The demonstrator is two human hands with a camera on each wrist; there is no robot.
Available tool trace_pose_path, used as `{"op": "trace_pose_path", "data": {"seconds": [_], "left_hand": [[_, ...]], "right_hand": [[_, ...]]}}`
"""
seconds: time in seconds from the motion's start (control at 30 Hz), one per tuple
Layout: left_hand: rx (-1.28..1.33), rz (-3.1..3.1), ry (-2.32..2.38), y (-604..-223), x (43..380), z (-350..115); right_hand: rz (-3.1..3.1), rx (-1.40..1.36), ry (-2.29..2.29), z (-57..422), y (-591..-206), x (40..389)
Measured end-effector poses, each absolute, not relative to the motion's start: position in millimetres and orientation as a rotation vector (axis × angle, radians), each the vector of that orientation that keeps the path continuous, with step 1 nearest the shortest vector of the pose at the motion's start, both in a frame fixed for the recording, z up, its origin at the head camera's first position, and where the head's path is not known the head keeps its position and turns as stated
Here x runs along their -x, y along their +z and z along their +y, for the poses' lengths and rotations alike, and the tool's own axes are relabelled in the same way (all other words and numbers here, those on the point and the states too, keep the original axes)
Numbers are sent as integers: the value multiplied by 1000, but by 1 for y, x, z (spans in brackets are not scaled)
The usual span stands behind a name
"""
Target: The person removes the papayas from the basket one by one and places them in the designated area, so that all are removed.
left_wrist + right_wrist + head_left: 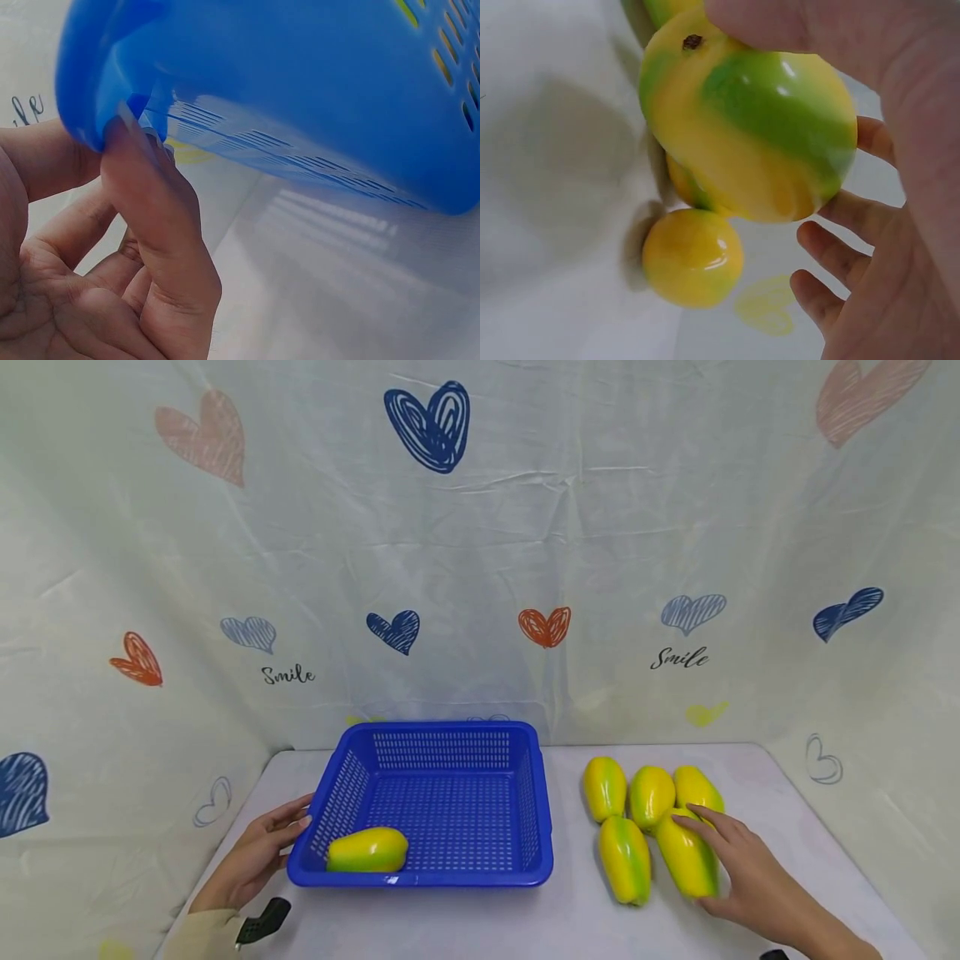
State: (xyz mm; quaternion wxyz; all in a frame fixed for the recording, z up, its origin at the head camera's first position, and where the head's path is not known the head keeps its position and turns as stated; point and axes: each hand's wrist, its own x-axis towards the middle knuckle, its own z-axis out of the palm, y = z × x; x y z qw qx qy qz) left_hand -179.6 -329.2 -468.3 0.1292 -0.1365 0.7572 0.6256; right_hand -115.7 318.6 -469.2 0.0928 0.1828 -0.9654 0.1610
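My left hand (253, 857) pinches the left rim of a blue plastic basket (545, 810) between thumb and fingers; the left wrist view shows the thumb (161, 217) at the rim's underside. One yellow-green papaya (367, 850) lies inside, at the basket's front left corner. To the right, my right hand (753, 881) grips the front right papaya (686, 856) of a group, fingers over its far end and thumb near its close end. In the right wrist view this papaya (757, 142) shows a brown stem spot, with the thumb across one side.
Several more papayas lie close around the gripped one: one in front (626, 860), others behind it, such as the back left papaya (604, 787). A white table (577, 910) carries everything. A white curtain (480, 543) with printed hearts hangs behind and at the sides.
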Motion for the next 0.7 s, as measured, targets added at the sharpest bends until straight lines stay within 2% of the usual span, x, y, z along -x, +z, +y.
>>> {"op": "trace_pose_path", "data": {"seconds": [0.7], "left_hand": [[404,2187,1848,-470,179,-329]], "right_hand": [[-2943,-628,465,324,-488,108]]}}
